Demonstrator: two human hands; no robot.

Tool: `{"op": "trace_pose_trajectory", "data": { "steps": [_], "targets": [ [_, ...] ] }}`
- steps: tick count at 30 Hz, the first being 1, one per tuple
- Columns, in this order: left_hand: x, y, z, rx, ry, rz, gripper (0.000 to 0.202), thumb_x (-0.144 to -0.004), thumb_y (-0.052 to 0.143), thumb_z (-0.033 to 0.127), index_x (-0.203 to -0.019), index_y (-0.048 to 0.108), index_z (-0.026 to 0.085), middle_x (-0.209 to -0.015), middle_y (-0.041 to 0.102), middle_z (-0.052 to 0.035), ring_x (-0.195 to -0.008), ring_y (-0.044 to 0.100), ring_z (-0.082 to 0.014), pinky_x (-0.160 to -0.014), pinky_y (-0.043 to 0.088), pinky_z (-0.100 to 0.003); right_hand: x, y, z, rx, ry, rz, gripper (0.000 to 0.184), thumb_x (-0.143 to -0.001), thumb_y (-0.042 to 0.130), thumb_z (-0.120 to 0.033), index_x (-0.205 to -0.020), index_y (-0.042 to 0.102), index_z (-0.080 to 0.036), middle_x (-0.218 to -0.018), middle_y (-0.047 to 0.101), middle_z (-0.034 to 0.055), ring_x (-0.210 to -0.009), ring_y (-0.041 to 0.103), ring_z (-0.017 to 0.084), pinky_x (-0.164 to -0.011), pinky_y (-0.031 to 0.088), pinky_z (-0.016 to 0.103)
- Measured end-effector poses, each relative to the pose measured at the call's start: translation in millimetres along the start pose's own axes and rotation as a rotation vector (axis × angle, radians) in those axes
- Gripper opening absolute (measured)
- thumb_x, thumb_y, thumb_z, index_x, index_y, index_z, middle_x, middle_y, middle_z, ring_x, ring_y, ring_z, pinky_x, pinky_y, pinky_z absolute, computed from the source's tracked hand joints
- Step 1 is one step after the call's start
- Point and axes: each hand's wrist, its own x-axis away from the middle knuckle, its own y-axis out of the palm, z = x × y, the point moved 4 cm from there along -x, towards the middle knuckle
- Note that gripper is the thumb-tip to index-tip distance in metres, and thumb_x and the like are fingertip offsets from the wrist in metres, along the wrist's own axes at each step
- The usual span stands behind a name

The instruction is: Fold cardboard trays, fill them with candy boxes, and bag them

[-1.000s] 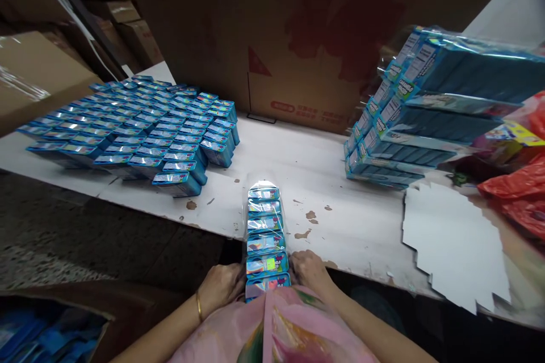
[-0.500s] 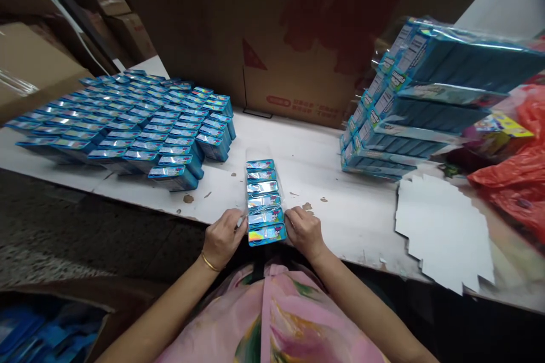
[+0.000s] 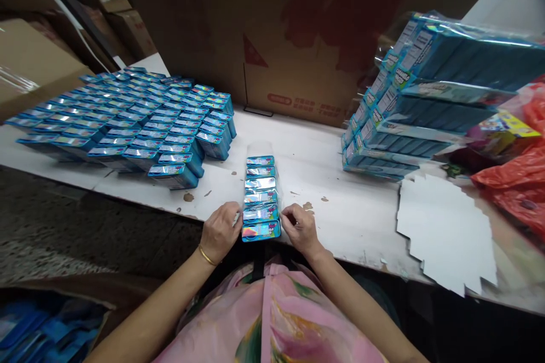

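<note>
A row of several small blue packs lies in front of me, running away from the table's near edge. A clear plastic bag surrounds most of the row, its loose end showing past the far pack. Along the left side, my left hand is closed with its fingertips pinching the bag's edge near the closest packs. My right hand pinches at the opposite edge, thumb and forefinger together. The nearest pack sits at the table's front edge, seemingly outside the film.
Many upright blue packs crowd the table's left side. Wrapped bundles are stacked at the right, beside white cut card sheets and a red plastic bag. A large carton stands behind. An open box of blue pieces is lower left.
The row of packs has shifted slightly left and away from me, turning a little. My left hand has moved slightly left and forward with it; my right hand has also shifted slightly left.
</note>
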Motion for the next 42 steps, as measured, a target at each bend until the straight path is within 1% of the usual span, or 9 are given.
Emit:
{"op": "trace_pose_trajectory", "data": {
  "steps": [4, 9, 13, 17, 20, 24, 30, 35, 42],
  "targets": [
    [5.1, 3.0, -2.6, 0.145, 0.001, -0.014, 0.009, -0.080, 0.048, 0.019, -0.087, 0.053, 0.018, -0.084, 0.060, -0.0050, -0.080, 0.057, -0.0134, -0.075, 0.045, -0.026, 9.5, 0.9, 8.2, 0.039, -0.021, -0.035, 0.013, -0.079, 0.045, -0.020, -0.069, 0.053, -0.018, -0.064, 0.053, -0.0006, -0.057, 0.048, 0.009, -0.056, 0.038, 0.021],
    [-10.1, -1.7, -5.9, 0.310, -0.127, -0.139, 0.014, -0.081, 0.046, 0.024, -0.090, 0.054, 0.018, -0.084, 0.061, -0.0025, -0.076, 0.057, -0.0119, -0.071, 0.047, -0.024, -6.5, 4.0, 19.8, -0.105, 0.205, 0.072, 0.012, -0.075, 0.051, -0.028, -0.068, 0.052, -0.018, -0.059, 0.050, -0.0031, -0.052, 0.044, 0.009, -0.051, 0.039, 0.021],
    [-19.7, -19.4, 24.9, 0.212, 0.037, -0.167, 0.024, -0.079, 0.047, 0.021, -0.102, 0.055, 0.020, -0.107, 0.057, -0.0074, -0.102, 0.051, -0.0193, -0.088, 0.041, -0.036, -19.0, 11.5, 25.5, -0.287, 0.345, -0.021, 0.015, -0.076, 0.050, -0.031, -0.069, 0.048, -0.018, -0.055, 0.046, -0.0051, -0.046, 0.041, 0.007, -0.044, 0.035, 0.019],
    [-10.1, -12.3, 66.5, 0.069, 0.249, -0.336, 0.035, -0.081, 0.044, 0.019, -0.116, 0.051, 0.020, -0.118, 0.054, -0.0092, -0.109, 0.048, -0.0234, -0.087, 0.041, -0.040, -17.5, 8.5, 23.3, -0.194, 0.237, -0.071, 0.012, -0.077, 0.049, -0.027, -0.069, 0.048, -0.018, -0.056, 0.045, -0.0056, -0.048, 0.041, 0.007, -0.047, 0.035, 0.019],
    [-3.8, -4.8, 75.0, 0.006, 0.267, -0.311, 0.038, -0.082, 0.038, 0.013, -0.119, 0.049, 0.017, -0.123, 0.051, -0.0109, -0.113, 0.046, -0.0232, -0.086, 0.041, -0.039, -5.0, -0.2, 20.6, -0.028, 0.055, -0.060, 0.010, -0.077, 0.048, -0.022, -0.068, 0.049, -0.018, -0.059, 0.048, -0.0040, -0.051, 0.043, 0.007, -0.052, 0.037, 0.020],
    [5.6, -3.9, 65.5, 0.097, 0.236, -0.223, 0.033, -0.083, 0.040, 0.013, -0.112, 0.053, 0.020, -0.117, 0.055, -0.0089, -0.110, 0.048, -0.0205, -0.088, 0.041, -0.037, 14.6, -14.7, 21.7, 0.071, -0.071, -0.011, 0.005, -0.078, 0.047, -0.018, -0.074, 0.050, -0.019, -0.065, 0.051, -0.0017, -0.056, 0.046, 0.008, -0.056, 0.040, 0.022],
    [32.5, -5.7, 20.5, 0.254, -0.198, -0.012, 0.039, -0.079, 0.046, 0.016, -0.118, 0.041, 0.018, -0.112, 0.051, -0.0109, -0.106, 0.048, -0.0203, -0.092, 0.039, -0.039, 17.4, -11.7, 10.9, 0.239, -0.111, -0.068, 0.037, -0.073, 0.049, -0.020, -0.109, 0.042, -0.018, -0.095, 0.052, 0.0076, -0.085, 0.051, 0.017, -0.071, 0.045, 0.031],
    [29.9, 15.2, 5.8, 0.226, -0.202, -0.111, 0.033, -0.080, 0.046, 0.022, -0.113, 0.042, 0.018, -0.100, 0.056, -0.0077, -0.091, 0.056, -0.0177, -0.082, 0.045, -0.033, 9.9, 1.0, 2.1, 0.406, -0.151, -0.091, 0.026, -0.080, 0.042, -0.017, -0.105, 0.046, -0.017, -0.094, 0.054, 0.0084, -0.088, 0.051, 0.019, -0.076, 0.042, 0.032],
    [15.2, 13.9, 0.7, 0.150, -0.181, 0.000, 0.014, -0.081, 0.045, 0.022, -0.093, 0.051, 0.017, -0.083, 0.059, -0.0043, -0.076, 0.056, -0.0146, -0.074, 0.044, -0.028, 33.2, -12.2, -9.0, 0.428, -0.182, -0.105, 0.015, -0.085, 0.041, -0.021, -0.090, 0.055, -0.017, -0.072, 0.057, 0.0051, -0.066, 0.054, 0.015, -0.065, 0.042, 0.028]
  ]
}}
